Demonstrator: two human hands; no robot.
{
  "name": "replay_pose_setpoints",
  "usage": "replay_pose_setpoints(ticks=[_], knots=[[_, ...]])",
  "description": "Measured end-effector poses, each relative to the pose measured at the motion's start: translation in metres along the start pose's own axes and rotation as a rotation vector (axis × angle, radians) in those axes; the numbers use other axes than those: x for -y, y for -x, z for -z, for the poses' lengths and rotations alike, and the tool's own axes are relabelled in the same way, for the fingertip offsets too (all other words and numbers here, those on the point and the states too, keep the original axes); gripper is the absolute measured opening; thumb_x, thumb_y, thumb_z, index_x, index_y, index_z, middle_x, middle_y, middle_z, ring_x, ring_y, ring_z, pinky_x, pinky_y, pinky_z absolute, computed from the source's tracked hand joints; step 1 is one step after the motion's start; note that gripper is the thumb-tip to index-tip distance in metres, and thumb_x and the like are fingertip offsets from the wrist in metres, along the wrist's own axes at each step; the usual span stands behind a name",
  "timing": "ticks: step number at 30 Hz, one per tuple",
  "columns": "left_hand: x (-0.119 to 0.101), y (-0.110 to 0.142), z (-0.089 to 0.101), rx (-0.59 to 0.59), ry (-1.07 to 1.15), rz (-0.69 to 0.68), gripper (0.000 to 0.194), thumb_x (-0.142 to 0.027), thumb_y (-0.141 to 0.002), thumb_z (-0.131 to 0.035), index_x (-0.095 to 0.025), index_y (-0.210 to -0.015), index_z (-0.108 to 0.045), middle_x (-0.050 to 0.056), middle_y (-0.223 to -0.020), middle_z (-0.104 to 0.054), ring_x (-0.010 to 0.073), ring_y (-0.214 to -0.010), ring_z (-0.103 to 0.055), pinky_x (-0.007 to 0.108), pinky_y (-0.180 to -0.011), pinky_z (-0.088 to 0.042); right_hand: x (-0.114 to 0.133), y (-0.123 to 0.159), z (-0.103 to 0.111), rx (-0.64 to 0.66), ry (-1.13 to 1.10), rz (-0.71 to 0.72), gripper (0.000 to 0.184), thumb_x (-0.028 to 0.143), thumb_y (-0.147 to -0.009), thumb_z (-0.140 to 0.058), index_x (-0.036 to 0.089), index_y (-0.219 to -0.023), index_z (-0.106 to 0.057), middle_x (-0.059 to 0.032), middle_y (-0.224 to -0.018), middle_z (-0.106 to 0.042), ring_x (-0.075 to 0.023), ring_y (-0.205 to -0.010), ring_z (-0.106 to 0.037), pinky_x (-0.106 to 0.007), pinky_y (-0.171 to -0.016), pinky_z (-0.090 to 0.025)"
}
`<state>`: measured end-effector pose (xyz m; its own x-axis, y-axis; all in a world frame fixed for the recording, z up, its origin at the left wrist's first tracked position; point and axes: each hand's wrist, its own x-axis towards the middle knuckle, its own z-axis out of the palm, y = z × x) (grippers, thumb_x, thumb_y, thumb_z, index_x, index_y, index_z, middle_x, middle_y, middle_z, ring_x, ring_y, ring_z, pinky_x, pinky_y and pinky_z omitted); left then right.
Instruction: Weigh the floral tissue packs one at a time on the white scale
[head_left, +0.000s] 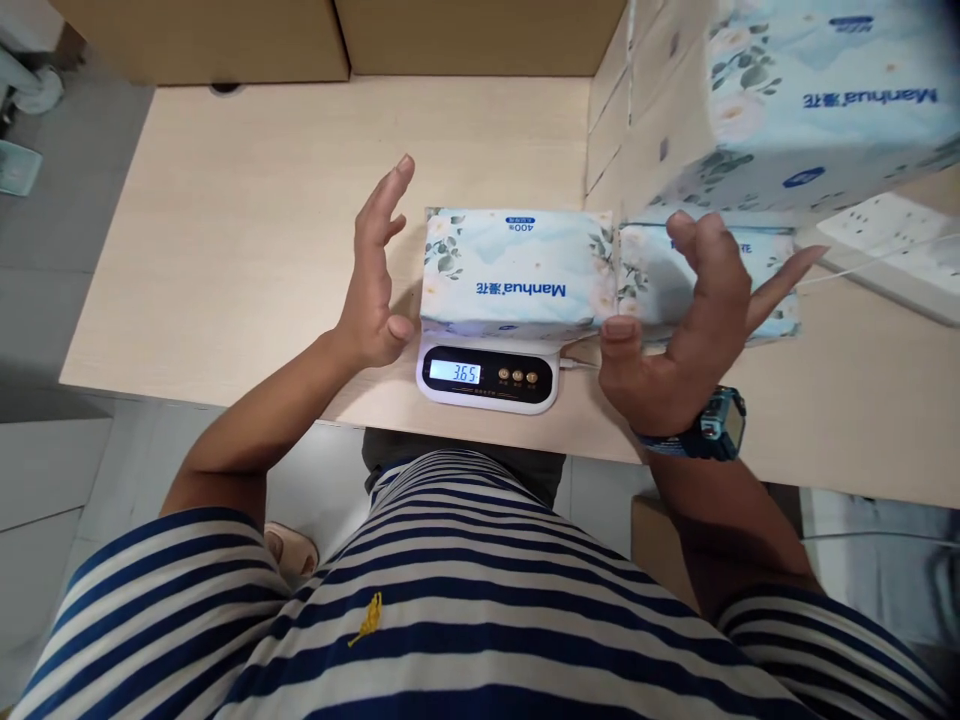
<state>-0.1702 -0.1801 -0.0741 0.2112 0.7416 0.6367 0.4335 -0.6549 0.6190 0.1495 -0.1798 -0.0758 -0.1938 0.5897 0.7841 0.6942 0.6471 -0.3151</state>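
Note:
A light-blue floral tissue pack [517, 265], printed Manhua, lies on a small white kitchen scale [487, 402] whose lit display reads 365. Just left of the pack, my left hand [373, 275] is held upright with its fingers stretched, apart from it or barely at its edge. My right hand [686, 330], wearing a dark watch [724, 425], hovers with spread fingers over a second tissue pack [641, 270] to the right. Both hands appear to hold nothing. The right hand partly covers that second pack, so I cannot tell whether it touches it.
More tissue packs [795, 110] are stacked at the back right of the wooden desk [247, 230]. Cardboard boxes [480, 40] stand along the far edge. A white power strip [892, 250] with a cable lies at the right. Another white cable [577, 363] plugs into the scale.

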Motion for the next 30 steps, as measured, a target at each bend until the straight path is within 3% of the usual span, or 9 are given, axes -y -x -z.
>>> replay_pose_setpoints(ticks=[6,9,11,15,17,20,22,25,30], knots=[[-0.019,0.0,-0.002,-0.112,0.103,0.289,0.102,-0.108,-0.085,-0.023,-0.05,-0.168,-0.037,-0.005,-0.186,-0.033,0.0349,-0.177,-0.024,0.055,-0.137,-0.038,-0.002,0.002,0.003,0.105,0.016,-0.089,0.07,0.075,-0.105,-0.046,0.033,-0.161,-0.055,-0.0128,-0.166,-0.06,-0.0504,-0.156,-0.054,-0.086,-0.134,0.011],[-0.034,0.009,-0.008,-0.173,0.257,0.461,0.089,-0.1,-0.094,-0.018,-0.054,-0.169,-0.034,-0.009,-0.189,-0.026,0.0295,-0.18,-0.016,0.055,-0.144,-0.028,0.0,0.0,0.002,0.183,0.049,-0.151,0.064,0.08,-0.103,-0.045,0.035,-0.14,-0.071,-0.0098,-0.162,-0.065,-0.0485,-0.157,-0.054,-0.087,-0.133,0.01],[-0.045,0.02,-0.015,-0.094,0.331,0.512,0.084,-0.092,-0.101,-0.019,-0.051,-0.174,-0.025,-0.008,-0.192,-0.017,0.0288,-0.181,-0.009,0.056,-0.147,-0.017,0.008,-0.001,-0.001,0.221,0.066,-0.147,0.066,0.085,-0.101,-0.044,0.039,-0.141,-0.069,-0.0072,-0.159,-0.068,-0.0477,-0.158,-0.052,-0.088,-0.132,0.013],[-0.06,0.033,-0.029,0.011,0.396,0.365,0.086,-0.083,-0.105,-0.032,-0.048,-0.179,-0.004,-0.004,-0.194,-0.007,0.0328,-0.18,-0.011,0.057,-0.148,-0.015,0.038,-0.004,-0.005,0.194,0.035,-0.092,0.086,0.088,-0.101,-0.037,0.042,-0.173,-0.033,-0.0115,-0.163,-0.063,-0.0464,-0.156,-0.055,-0.088,-0.134,0.008],[-0.072,0.025,-0.033,-0.038,0.397,0.188,0.086,-0.083,-0.104,-0.034,-0.053,-0.178,-0.002,-0.01,-0.193,-0.002,0.0336,-0.18,-0.009,0.055,-0.149,-0.014,0.053,-0.006,0.003,0.114,-0.011,-0.077,0.089,0.086,-0.103,-0.03,0.041,-0.179,-0.015,-0.0133,-0.168,-0.057,-0.0459,-0.156,-0.056,-0.085,-0.137,-0.003],[-0.096,-0.002,-0.037,-0.045,0.416,-0.053,0.082,-0.085,-0.102,-0.029,-0.059,-0.176,-0.004,-0.025,-0.19,0.005,0.0322,-0.181,-0.001,0.054,-0.15,-0.011,0.057,-0.011,0.03,-0.083,-0.062,-0.063,0.09,0.088,-0.102,-0.027,0.044,-0.179,-0.014,-0.0098,-0.176,-0.046,-0.0484,-0.163,-0.046,-0.079,-0.139,-0.018],[-0.109,-0.023,-0.041,0.062,0.407,-0.078,0.085,-0.087,-0.101,-0.029,-0.059,-0.176,0.0,-0.028,-0.188,0.009,0.0312,-0.18,0.005,0.054,-0.15,-0.008,0.041,-0.012,0.047,-0.216,-0.04,-0.074,0.089,0.088,-0.101,-0.032,0.044,-0.178,-0.022,-0.0081,-0.179,-0.041,-0.0487,-0.168,-0.039,-0.075,-0.139,-0.025],[-0.111,-0.042,-0.053,0.336,0.406,0.103,0.097,-0.09,-0.1,-0.033,-0.049,-0.179,0.006,-0.017,-0.191,0.009,0.0335,-0.18,0.006,0.055,-0.149,-0.011,-0.004,-0.003,0.06,-0.289,-0.013,-0.15,0.088,0.079,-0.101,-0.052,0.037,-0.176,-0.03,-0.0138,-0.178,-0.042,-0.0463,-0.166,-0.042,-0.073,-0.135,-0.036],[-0.083,-0.042,-0.072,0.569,0.425,0.494,0.099,-0.092,-0.101,-0.025,-0.036,-0.182,-0.015,-0.002,-0.191,-0.007,0.0404,-0.179,-0.012,0.066,-0.147,-0.013,-0.074,0.03,0.061,-0.057,-0.198,-0.455,0.083,0.072,-0.094,-0.073,0.027,-0.16,-0.052,-0.0198,-0.153,-0.069,-0.0371,-0.138,-0.072,-0.061,-0.114,-0.062]])
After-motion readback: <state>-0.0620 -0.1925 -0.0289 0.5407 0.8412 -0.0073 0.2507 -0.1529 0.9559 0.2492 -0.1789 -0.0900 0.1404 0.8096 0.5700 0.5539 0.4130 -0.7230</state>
